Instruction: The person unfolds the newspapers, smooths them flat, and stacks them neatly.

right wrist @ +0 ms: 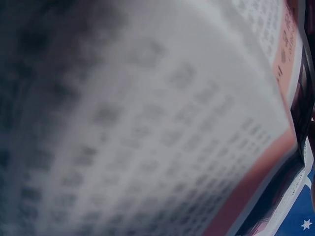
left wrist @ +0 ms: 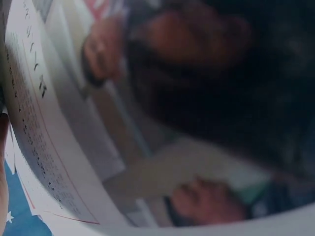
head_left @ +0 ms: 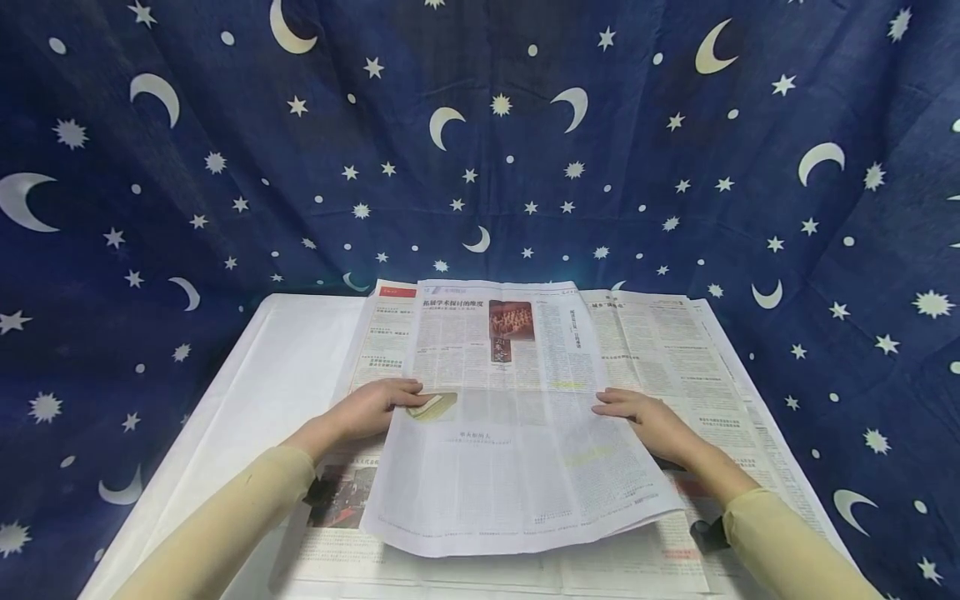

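A newspaper (head_left: 495,475) is held up by both hands, tilted, with its lower edge lifted off the sheets beneath. My left hand (head_left: 367,408) grips its left side near mid-height. At the opposite side my right hand (head_left: 648,421) pinches the edge, some fingers hidden behind the paper. In the left wrist view a blurred printed photo (left wrist: 123,123) fills most of the picture, and a sliver of the left hand (left wrist: 3,172) shows. Blurred print on a curved page (right wrist: 162,128) fills the right wrist view.
More newspaper sheets (head_left: 667,358) lie spread flat beneath, overlapping on a white table (head_left: 300,350). The table's bare white surface shows at the left. Behind and on both sides hangs a dark blue cloth (head_left: 495,200) with moons and stars.
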Demonstrator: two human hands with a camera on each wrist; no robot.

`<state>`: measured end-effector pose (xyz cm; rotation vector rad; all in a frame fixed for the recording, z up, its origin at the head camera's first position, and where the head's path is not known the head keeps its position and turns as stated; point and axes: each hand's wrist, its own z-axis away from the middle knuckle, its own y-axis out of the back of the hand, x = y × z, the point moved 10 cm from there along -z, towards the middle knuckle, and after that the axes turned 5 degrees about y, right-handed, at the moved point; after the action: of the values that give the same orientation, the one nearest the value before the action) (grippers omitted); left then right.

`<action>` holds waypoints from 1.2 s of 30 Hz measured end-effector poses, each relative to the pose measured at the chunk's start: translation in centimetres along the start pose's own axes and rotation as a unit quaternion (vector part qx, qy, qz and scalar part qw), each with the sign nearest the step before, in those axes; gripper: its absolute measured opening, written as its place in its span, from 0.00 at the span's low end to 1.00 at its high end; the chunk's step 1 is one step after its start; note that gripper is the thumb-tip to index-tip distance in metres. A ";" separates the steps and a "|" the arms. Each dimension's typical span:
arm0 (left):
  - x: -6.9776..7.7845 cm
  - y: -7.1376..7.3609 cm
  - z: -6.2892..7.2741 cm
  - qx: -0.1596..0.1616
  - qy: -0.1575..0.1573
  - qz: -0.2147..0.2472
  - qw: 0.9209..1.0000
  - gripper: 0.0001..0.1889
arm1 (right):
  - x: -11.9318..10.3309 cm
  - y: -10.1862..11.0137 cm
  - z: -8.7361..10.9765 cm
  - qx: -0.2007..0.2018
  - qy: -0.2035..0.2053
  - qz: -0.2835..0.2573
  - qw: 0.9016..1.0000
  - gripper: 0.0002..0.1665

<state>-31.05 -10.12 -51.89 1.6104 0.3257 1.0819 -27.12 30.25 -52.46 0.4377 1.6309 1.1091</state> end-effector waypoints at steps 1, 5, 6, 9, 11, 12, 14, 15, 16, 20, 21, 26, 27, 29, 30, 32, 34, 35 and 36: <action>0.0 -0.1 0.1 -0.001 0.003 0.000 1.000 0.21 | -0.1 -0.1 0.0 -0.002 0.004 0.015 1.000 0.21; -0.1 -0.2 0.3 0.002 0.007 -0.001 1.000 0.20 | -0.5 -0.3 0.0 -0.008 0.020 0.063 0.998 0.21; -0.2 -0.2 0.4 0.003 0.007 -0.001 1.000 0.19 | -0.6 -0.3 0.0 -0.010 0.021 0.070 0.997 0.21; -0.3 -0.2 0.6 0.009 0.013 0.002 1.000 0.18 | -0.9 -0.4 0.0 -0.013 0.030 0.090 0.995 0.20; -0.7 -0.2 0.8 0.013 0.027 0.013 0.999 0.18 | -0.9 -0.4 0.1 -0.014 0.030 0.096 0.995 0.19; -0.9 -0.2 0.9 0.014 0.039 0.020 0.999 0.18 | -1.0 -0.5 0.1 -0.014 0.033 0.101 0.994 0.19; -1.4 -0.1 1.1 0.017 0.063 0.039 0.997 0.18 | -1.1 -0.4 0.1 -0.015 0.031 0.102 0.994 0.22; -1.6 -0.1 1.2 0.018 0.075 0.051 0.996 0.19 | -1.1 -0.4 0.2 -0.015 0.029 0.103 0.994 0.25; -1.9 -0.1 1.3 0.020 0.089 0.065 0.994 0.19 | -1.1 -0.4 0.2 -0.016 0.027 0.105 0.994 0.28; -2.6 0.0 1.6 0.036 0.133 0.123 0.983 0.23 | -1.0 -0.4 0.0 -0.021 0.006 0.108 0.994 0.28; -2.7 0.1 1.7 0.044 0.140 0.135 0.980 0.24 | -1.0 -0.4 -0.1 -0.022 0.003 0.109 0.994 0.27; -2.7 0.3 2.0 0.070 0.167 0.172 0.968 0.26 | -1.1 -0.4 -0.3 -0.017 -0.006 0.114 0.993 0.22; -2.6 0.3 2.1 0.073 0.169 0.177 0.967 0.26 | -1.1 -0.3 -0.3 -0.016 -0.007 0.116 0.993 0.22; -2.5 0.3 2.1 0.078 0.173 0.186 0.964 0.26 | -1.2 -0.2 -0.4 -0.013 -0.008 0.118 0.993 0.21; -2.5 0.3 2.2 0.080 0.173 0.186 0.964 0.26 | -1.3 -0.2 -0.4 -0.012 -0.008 0.118 0.993 0.21; -2.4 0.3 2.1 0.085 0.174 0.189 0.963 0.26 | -1.4 -0.1 -0.6 -0.012 -0.009 0.120 0.993 0.20; -2.4 0.4 2.1 0.090 0.176 0.191 0.961 0.28 | -1.7 0.0 -0.9 -0.012 -0.014 0.123 0.992 0.20; -2.4 0.4 2.1 0.093 0.176 0.192 0.961 0.29 | -1.9 0.0 -1.2 -0.011 -0.013 0.128 0.992 0.20; -2.4 0.5 2.1 0.097 0.178 0.193 0.960 0.31 | -2.2 0.1 -1.5 -0.010 -0.010 0.135 0.991 0.20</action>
<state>-30.87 -13.25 -52.53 1.6898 0.3734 1.6927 -27.62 27.98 -51.15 0.6691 1.5727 1.3154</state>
